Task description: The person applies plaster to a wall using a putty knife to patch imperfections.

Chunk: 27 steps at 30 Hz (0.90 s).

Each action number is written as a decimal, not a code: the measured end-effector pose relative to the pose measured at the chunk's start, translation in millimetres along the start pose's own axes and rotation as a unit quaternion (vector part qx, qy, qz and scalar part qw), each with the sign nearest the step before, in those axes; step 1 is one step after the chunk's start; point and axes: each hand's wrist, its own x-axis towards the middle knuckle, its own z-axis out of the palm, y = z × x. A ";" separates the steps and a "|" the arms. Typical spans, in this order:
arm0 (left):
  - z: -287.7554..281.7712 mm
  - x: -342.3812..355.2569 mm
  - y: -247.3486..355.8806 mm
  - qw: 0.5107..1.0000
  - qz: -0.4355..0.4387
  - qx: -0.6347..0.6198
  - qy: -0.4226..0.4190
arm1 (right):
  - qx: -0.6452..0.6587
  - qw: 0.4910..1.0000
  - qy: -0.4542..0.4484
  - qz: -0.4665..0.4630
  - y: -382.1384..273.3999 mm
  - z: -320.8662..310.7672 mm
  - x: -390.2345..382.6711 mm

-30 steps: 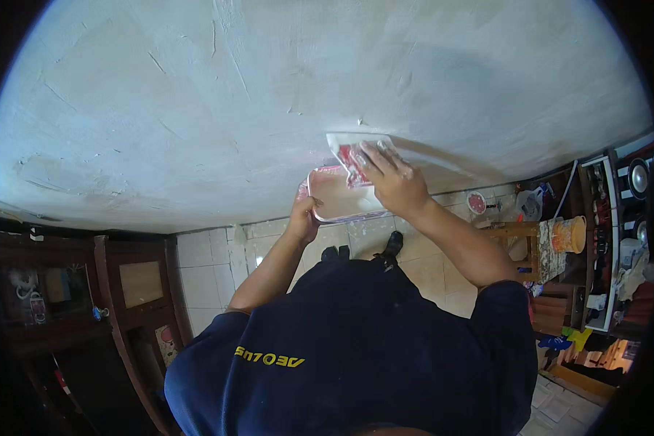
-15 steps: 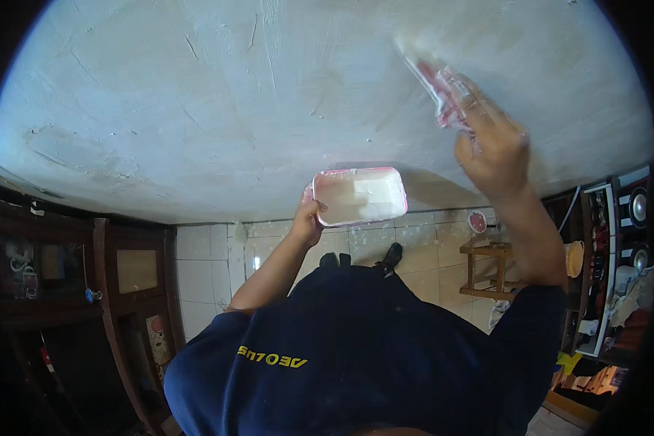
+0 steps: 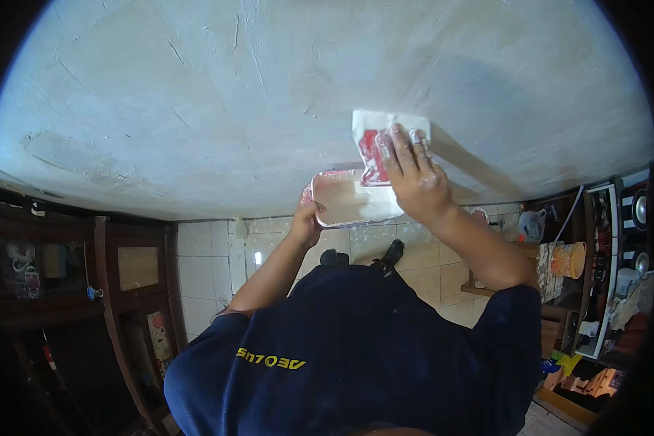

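My left hand (image 3: 307, 224) grips the left end of a pink-rimmed rectangular tub (image 3: 325, 219), held level just in front of the wall. White putty (image 3: 352, 202) coats the inside of the tub. In my right hand (image 3: 420, 183) is a red putty spreader (image 3: 371, 150), its broad upper edge loaded with white. Fingers lie along the spreader's face, smeared with putty, and its lower end overlaps the tub's far right rim. The wall (image 3: 196, 138) carries a patchy pale coat with ridges and scratches; whether the spreader touches it I cannot tell.
A dark wooden cabinet (image 3: 103, 291) stands on the left. White spots dot the tiled floor (image 3: 418, 254) by my feet. To the right are a wooden stool (image 3: 477, 286), an orange bucket (image 3: 575, 259) and a cluttered shelf unit (image 3: 602, 291).
My right hand has come down and left with the spreader, from high on the wall to the tub, and its broad face now shows. The left hand and tub have barely moved.
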 end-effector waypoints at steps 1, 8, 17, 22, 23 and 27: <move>-0.9 0.2 0.7 1.000 -0.018 0.002 -0.007 | 0.033 0.999 -0.002 0.004 -5.1 5.8 -1.8; 4.5 -2.4 -4.3 1.000 -0.020 0.003 0.011 | 0.113 0.992 -0.048 0.027 -27.1 24.7 -10.5; 21.8 -4.2 10.8 1.000 -0.011 0.007 -0.024 | 0.185 0.981 -0.047 0.030 32.3 -32.8 30.3; 21.2 -6.8 10.8 0.998 0.027 -0.009 -0.051 | 0.104 0.991 0.068 0.044 75.4 -115.8 80.3; 21.8 -6.8 11.3 0.998 0.026 -0.008 -0.050 | 0.105 0.991 0.067 0.045 79.2 -124.5 84.6; 21.3 -6.2 10.0 0.999 0.026 0.003 -0.035 | 0.038 0.989 0.132 0.063 75.8 -127.0 89.4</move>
